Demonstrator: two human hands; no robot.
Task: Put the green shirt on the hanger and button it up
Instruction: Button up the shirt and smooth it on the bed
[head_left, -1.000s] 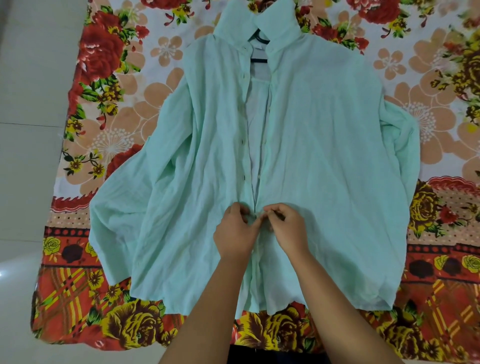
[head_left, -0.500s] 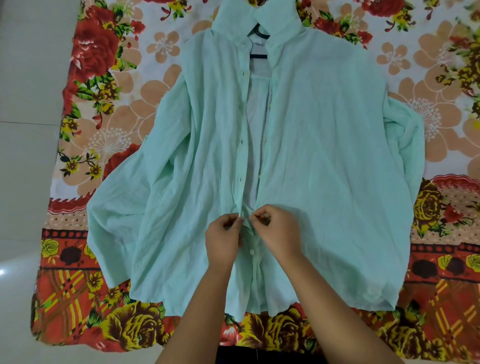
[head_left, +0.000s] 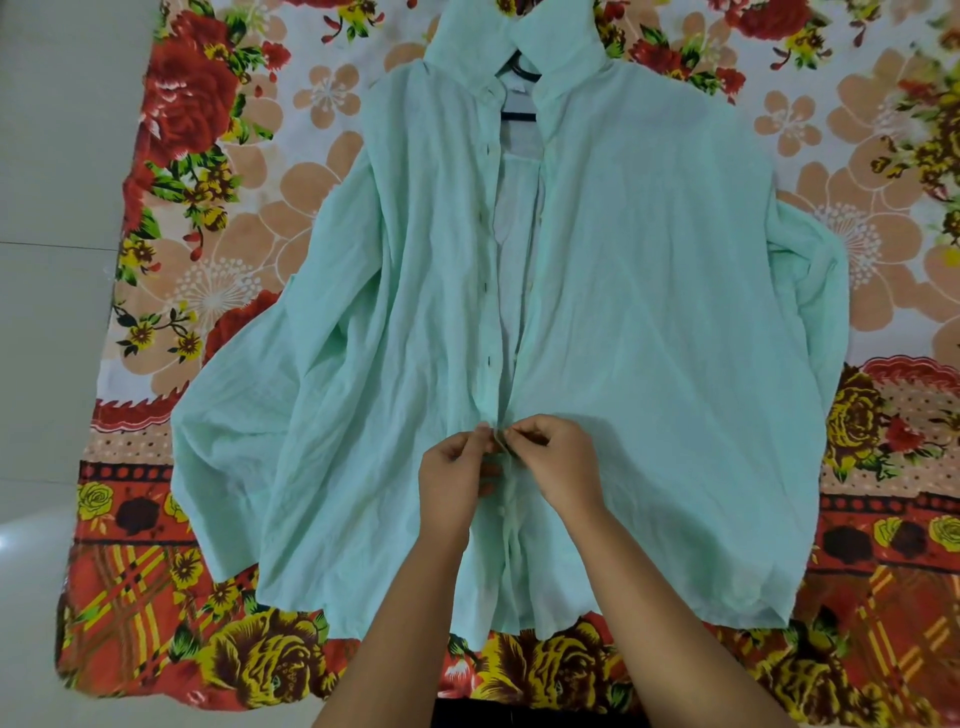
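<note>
The pale green shirt (head_left: 649, 332) lies flat, front up, on a flowered cloth. A dark hanger (head_left: 519, 115) shows inside the open collar; most of it is hidden under the fabric. The front stands open from the collar down to my hands. Below them the two edges lie together, with a white button (head_left: 502, 510) showing. My left hand (head_left: 452, 480) pinches the left front edge. My right hand (head_left: 558, 467) pinches the right edge against it, fingertips almost meeting.
The red, orange and yellow flowered cloth (head_left: 218, 249) covers the floor under the shirt. Pale tiled floor (head_left: 47, 208) runs along the left side. The shirt's sleeves spread out to both sides.
Both hands have shifted a little up the shirt front. A fastened button now shows below them.
</note>
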